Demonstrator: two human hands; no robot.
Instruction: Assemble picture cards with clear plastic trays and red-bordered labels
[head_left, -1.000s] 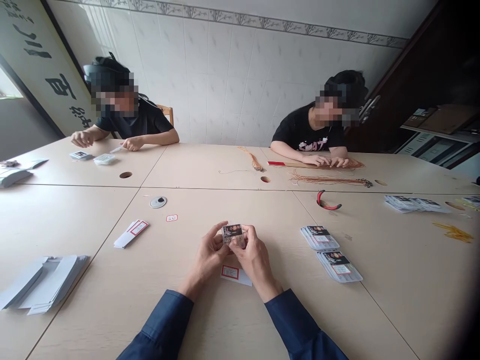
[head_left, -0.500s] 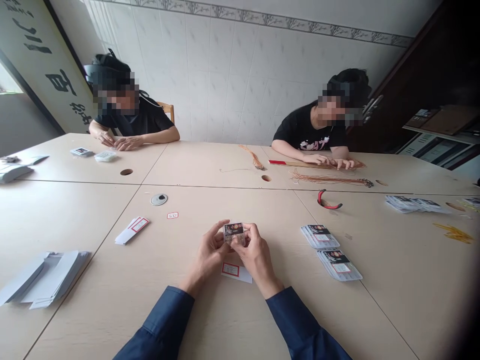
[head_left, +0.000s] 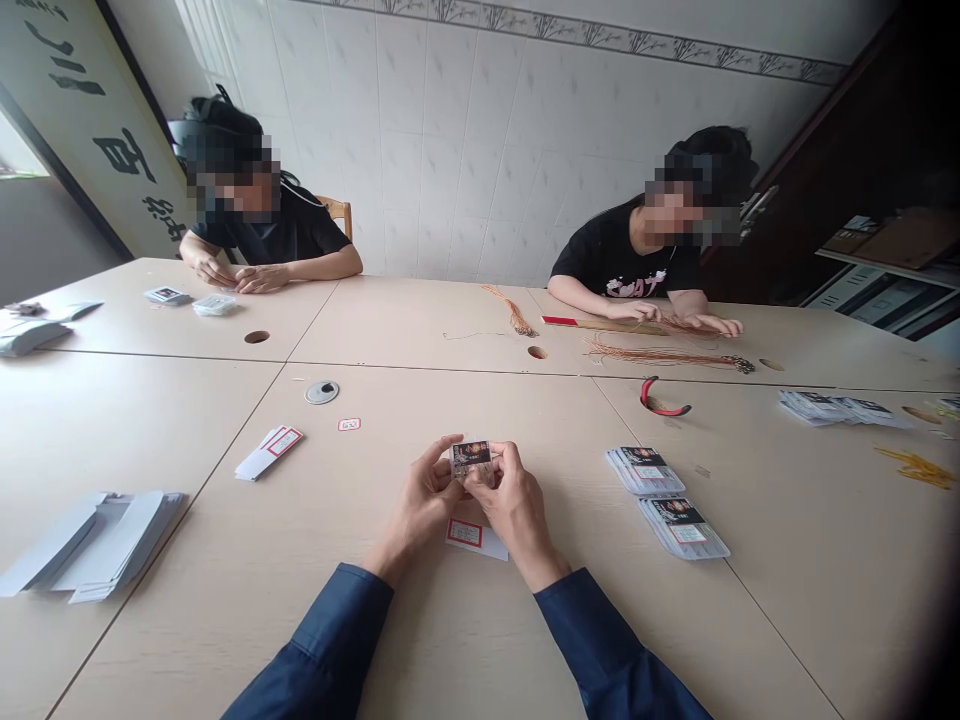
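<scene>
A small flat packet with a black printed label (head_left: 471,455) is held up between both my hands above the table. My left hand (head_left: 420,505) grips its left edge, fingers curled behind it. On the other side, my right hand (head_left: 517,510) pinches it with the thumb across the lower front. Under my wrists lies a white paper slip (head_left: 491,543) with a red-framed label, partly covered by my right hand. To the right are two fanned stacks of similar packets, the farther stack (head_left: 634,472) and the nearer stack (head_left: 686,530).
White envelopes (head_left: 112,545) lie at left, with red-labelled slips (head_left: 262,455) beyond them. Red-handled pliers (head_left: 664,408) and yellow strips (head_left: 915,467) are to the right. Two co-workers sit opposite; bundles of orange cords (head_left: 660,355) lie by the right one.
My hands keep the same hold on the packet. The view has shifted slightly. One hand of the right co-worker has slid to the right along the cords.
</scene>
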